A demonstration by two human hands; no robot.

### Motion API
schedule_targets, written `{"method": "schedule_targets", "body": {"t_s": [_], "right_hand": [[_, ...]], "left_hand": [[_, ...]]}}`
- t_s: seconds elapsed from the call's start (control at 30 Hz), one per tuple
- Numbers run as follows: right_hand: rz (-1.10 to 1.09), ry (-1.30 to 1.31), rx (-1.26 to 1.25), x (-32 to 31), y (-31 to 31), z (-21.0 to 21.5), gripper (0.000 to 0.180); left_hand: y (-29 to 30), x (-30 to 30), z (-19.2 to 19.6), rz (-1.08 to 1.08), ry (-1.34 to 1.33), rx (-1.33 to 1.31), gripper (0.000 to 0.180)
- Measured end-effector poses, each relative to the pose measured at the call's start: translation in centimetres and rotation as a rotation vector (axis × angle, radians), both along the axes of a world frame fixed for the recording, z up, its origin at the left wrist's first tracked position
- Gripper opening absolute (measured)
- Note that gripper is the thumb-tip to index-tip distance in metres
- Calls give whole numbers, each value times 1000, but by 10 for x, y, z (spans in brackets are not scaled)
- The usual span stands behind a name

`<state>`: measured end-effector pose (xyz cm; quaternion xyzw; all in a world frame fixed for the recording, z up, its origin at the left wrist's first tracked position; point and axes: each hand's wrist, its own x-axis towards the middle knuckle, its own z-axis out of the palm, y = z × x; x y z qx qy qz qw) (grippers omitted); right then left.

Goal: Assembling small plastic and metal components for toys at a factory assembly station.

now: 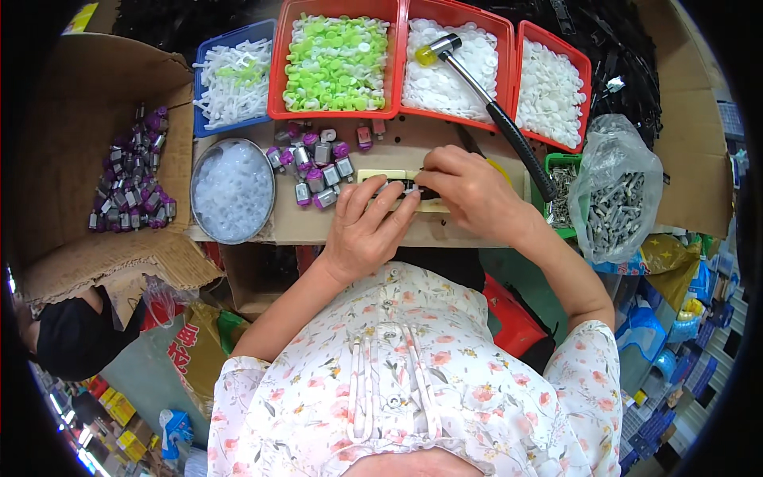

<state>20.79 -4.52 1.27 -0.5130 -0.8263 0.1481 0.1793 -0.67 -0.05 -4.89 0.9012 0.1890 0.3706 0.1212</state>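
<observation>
A cream block [385, 172] lies on the cardboard work surface in front of me, with a small dark part [397, 188] on it, mostly covered by my fingers. My left hand [367, 226] holds this part, fingers bent and pressed together over it. From the right, my right hand [477, 191] pinches at the part's right end; what its fingertips grip is hidden. Just beyond my left hand lies a loose pile of small silver motors [315, 176] with purple ends. Two reddish pieces [364, 137] lie behind them.
Behind stand a blue bin [199, 99] of white sticks and red trays [274, 95] of green and white caps. A black-handled hammer [509, 127] lies across the trays. Left are a round tin [273, 199] and a carton [71, 95] of motors; right, a plastic bag [620, 135] of metal pieces.
</observation>
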Motion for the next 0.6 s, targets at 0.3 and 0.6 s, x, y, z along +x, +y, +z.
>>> {"method": "schedule_targets", "body": {"t_s": [0.3,0.6], "right_hand": [[-253,390,-34,-6,-12,-10,31],[-181,334,-5,-3,-10,-10,31]], "left_hand": [[0,5,8,-4,53,-12,40],[-1,8,18,-2,91,-87,36]]}}
